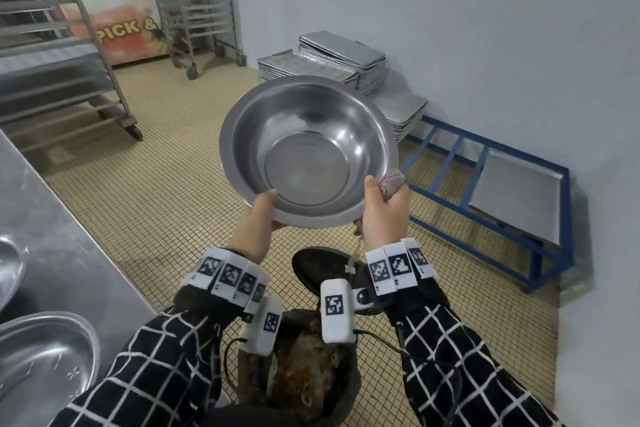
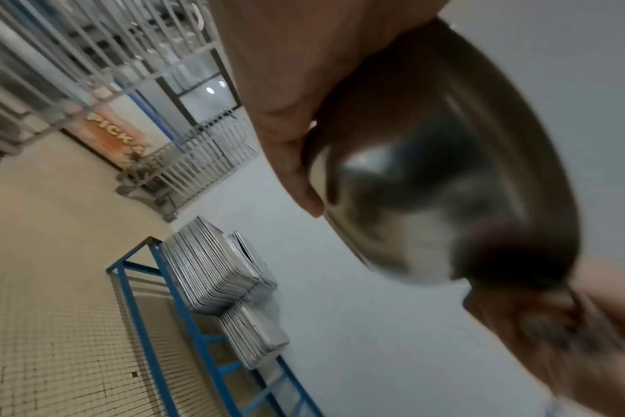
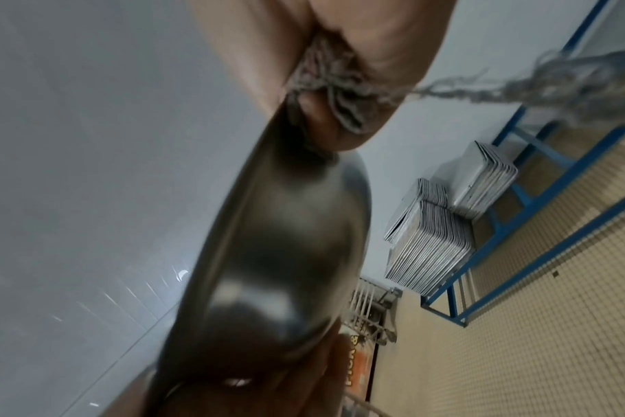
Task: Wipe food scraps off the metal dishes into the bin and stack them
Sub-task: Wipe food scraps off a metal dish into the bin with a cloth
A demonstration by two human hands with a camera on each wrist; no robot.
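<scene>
A round metal bowl is held up over the dark bin, tilted with its inside facing me and looking wiped. My left hand grips its lower left rim, thumb inside. My right hand grips the lower right rim, thumb on the inside, and also clutches a grey cloth bunched in the palm. The left wrist view shows the bowl's underside with my fingers curled against it. In the right wrist view the bowl is seen edge-on, with the frayed cloth pressed between fingers and rim.
The bin below holds brown food scraps, its lid tipped open behind. A steel counter at left carries more metal dishes. Stacked baking trays sit on a blue frame by the wall. Wheeled racks stand at the back.
</scene>
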